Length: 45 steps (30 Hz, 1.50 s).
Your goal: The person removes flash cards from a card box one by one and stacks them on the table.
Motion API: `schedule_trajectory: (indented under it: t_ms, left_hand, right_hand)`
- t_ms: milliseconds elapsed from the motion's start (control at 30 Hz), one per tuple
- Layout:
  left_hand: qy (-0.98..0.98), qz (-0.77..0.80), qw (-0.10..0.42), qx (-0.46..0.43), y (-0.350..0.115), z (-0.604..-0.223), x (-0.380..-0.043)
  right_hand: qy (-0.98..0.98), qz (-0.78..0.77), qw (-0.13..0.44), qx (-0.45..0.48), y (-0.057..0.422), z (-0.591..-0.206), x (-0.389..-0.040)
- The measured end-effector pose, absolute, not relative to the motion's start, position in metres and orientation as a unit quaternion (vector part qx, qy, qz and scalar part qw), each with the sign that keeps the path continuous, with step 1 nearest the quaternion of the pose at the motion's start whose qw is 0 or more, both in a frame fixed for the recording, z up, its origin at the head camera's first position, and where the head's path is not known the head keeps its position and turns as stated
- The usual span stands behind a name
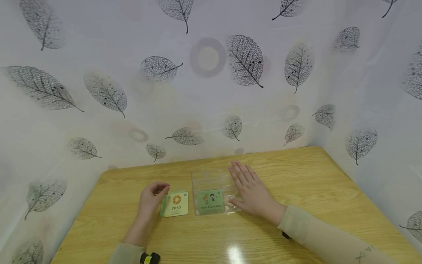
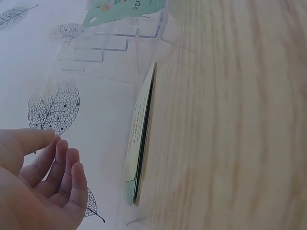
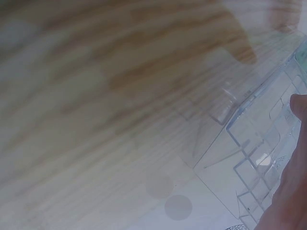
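My left hand is at the left edge of a small stack of cards, with a pale yellow "zero" card on top and green edges beneath. Its fingers are loosely curled, and nothing shows between thumb and index finger. To the right of the stack lies a clear plastic holder with stepped sections. A green "April Fool's Day" card lies in its near-left section. Across the holder's right side my right hand rests palm down, fingers extended, hiding part of it.
The wood-grain table is backed by a white cloth printed with dark leaves, which also rises at both sides. A dark band is on the left wrist.
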<state>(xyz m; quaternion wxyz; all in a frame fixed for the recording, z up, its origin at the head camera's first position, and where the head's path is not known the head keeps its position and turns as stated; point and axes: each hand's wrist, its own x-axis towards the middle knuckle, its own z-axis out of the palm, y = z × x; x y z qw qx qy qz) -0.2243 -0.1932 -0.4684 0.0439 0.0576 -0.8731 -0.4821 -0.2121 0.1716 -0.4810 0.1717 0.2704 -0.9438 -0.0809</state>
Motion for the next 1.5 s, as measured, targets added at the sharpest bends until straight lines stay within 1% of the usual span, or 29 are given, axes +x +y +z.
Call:
schedule_trajectory:
  t_ms: [467,900,1500]
  left_hand:
    - [-0.867,-0.496,0.039,0.033,-0.184,-0.465,-0.217]
    - [-0.863,-0.502,0.052,0.013,-0.175,-0.465,-0.216]
    - [-0.855,-0.516,0.049,-0.003,-0.16,-0.463,-0.213]
  right_hand:
    - [-0.944,-0.076,0.171,0.27,0.172,-0.48,-0.212]
    - [-0.947,-0.066,0.167,0.268,0.172,-0.48,-0.212]
    - [-0.944,-0.071,0.173,0.271,0.172,-0.481,-0.213]
